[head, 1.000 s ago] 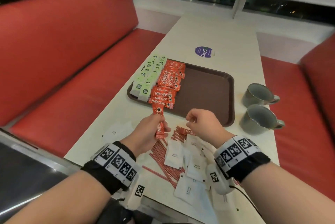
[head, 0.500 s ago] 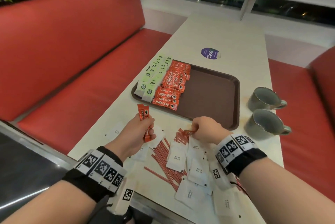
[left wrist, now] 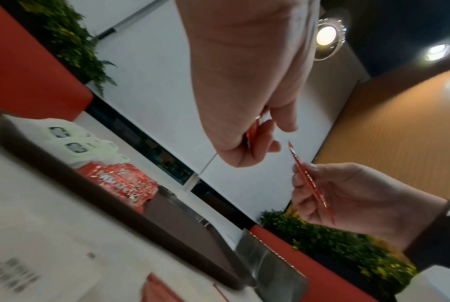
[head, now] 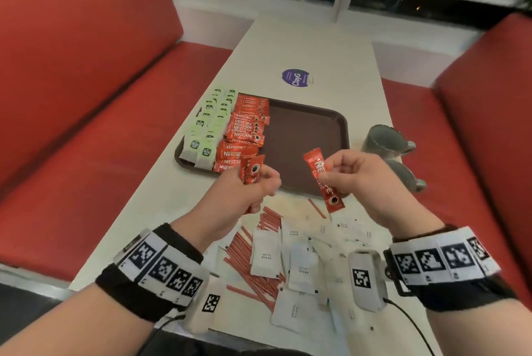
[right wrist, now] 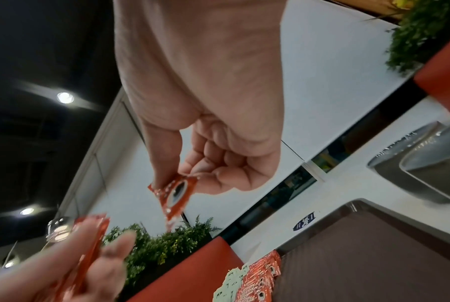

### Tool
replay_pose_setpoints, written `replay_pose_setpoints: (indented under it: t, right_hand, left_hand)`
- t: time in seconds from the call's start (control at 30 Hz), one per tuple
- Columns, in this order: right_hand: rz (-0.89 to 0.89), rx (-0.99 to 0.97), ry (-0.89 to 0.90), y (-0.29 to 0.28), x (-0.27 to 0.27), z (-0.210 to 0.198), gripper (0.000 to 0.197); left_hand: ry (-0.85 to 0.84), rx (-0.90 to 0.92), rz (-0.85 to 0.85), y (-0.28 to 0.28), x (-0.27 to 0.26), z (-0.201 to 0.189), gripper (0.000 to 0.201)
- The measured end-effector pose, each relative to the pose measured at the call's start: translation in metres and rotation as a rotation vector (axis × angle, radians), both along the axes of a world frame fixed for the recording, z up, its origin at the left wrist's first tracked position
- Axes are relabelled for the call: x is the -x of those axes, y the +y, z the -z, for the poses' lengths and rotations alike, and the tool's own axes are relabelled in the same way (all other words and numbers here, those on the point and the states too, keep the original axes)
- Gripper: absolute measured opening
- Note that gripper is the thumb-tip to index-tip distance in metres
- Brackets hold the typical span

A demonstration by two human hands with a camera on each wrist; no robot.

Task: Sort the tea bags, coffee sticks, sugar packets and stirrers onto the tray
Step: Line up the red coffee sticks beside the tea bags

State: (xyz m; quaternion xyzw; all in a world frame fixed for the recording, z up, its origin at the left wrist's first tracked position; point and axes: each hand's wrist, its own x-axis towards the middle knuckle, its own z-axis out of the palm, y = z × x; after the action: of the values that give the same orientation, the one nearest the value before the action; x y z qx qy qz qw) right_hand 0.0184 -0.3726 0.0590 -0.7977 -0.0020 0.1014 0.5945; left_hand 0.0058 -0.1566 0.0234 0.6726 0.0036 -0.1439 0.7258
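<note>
A brown tray (head: 305, 128) lies mid-table, with green tea bags (head: 207, 131) along its left edge and red coffee sticks (head: 244, 131) in rows beside them. My left hand (head: 259, 182) grips a few red coffee sticks (head: 251, 171) upright just in front of the tray. My right hand (head: 345, 171) pinches one red coffee stick (head: 324, 180) above the tray's near edge; this coffee stick (right wrist: 174, 196) also shows in the right wrist view. White sugar packets (head: 264, 255) and thin red stirrers (head: 253, 269) lie scattered on the table under my wrists.
Two grey mugs (head: 385, 142) stand to the right of the tray. A round purple sticker (head: 296, 77) is on the table beyond it. Red bench seats (head: 86, 96) flank the white table (head: 302, 47) on both sides.
My right hand has picked a coffee stick out of the pile and lifted it. My left hand has risen with its sticks toward the tray's near edge.
</note>
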Motion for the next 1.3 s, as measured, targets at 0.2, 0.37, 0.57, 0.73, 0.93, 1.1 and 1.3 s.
replay_pose_setpoints:
  t: [0.2, 0.37, 0.57, 0.73, 0.93, 1.1, 1.3]
  right_hand:
    - [-0.088, 0.158, -0.002, 0.040, 0.017, -0.009, 0.008]
    - [-0.083, 0.204, -0.010, 0.073, 0.012, -0.002, 0.007]
    - [-0.012, 0.494, -0.109, 0.107, -0.031, 0.023, 0.015]
    - [-0.112, 0.849, -0.067, 0.135, -0.091, 0.055, 0.005]
    - [-0.274, 1.037, 0.079, 0.166, -0.120, 0.079, 0.006]
    - [-0.211, 1.074, 0.082, 0.175, -0.127, 0.094, 0.008]
    - [-0.216, 1.128, 0.008, 0.176, -0.128, 0.098, 0.008]
  left_hand:
    - [-0.088, -0.120, 0.101, 0.009, -0.007, -0.024, 0.017]
    - [-0.051, -0.164, 0.030, 0.039, -0.023, -0.017, 0.013]
    - [0.316, 0.057, -0.103, 0.097, -0.034, 0.011, 0.005]
    - [0.403, 0.153, -0.146, 0.155, -0.037, 0.023, 0.016]
    - [0.420, 0.169, -0.141, 0.192, -0.039, 0.027, 0.019]
    - [0.450, 0.120, -0.119, 0.201, -0.043, 0.029, 0.020]
    - [0.470, 0.145, -0.073, 0.191, -0.054, 0.029, 0.021]
